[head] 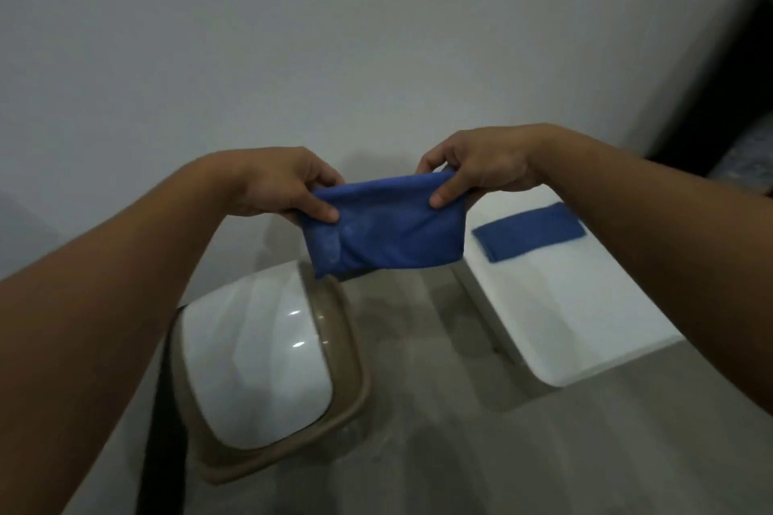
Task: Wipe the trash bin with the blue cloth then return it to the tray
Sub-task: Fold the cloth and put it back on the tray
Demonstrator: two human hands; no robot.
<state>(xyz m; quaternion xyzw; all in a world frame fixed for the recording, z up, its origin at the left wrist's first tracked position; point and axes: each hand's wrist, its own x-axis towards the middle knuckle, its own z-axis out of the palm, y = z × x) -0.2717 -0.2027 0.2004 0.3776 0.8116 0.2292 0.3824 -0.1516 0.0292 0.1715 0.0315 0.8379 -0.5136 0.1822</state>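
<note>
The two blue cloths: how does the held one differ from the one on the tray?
The held cloth hangs in the air between the left hand and right hand; the tray cloth lies flat, folded, on the white tray. The held cloth looks larger and rumpled; the tray cloth is a neat strip. Both are blue.

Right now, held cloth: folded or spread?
Folded. The blue cloth hangs doubled between left hand and right hand, pinched along its top fold.
</note>
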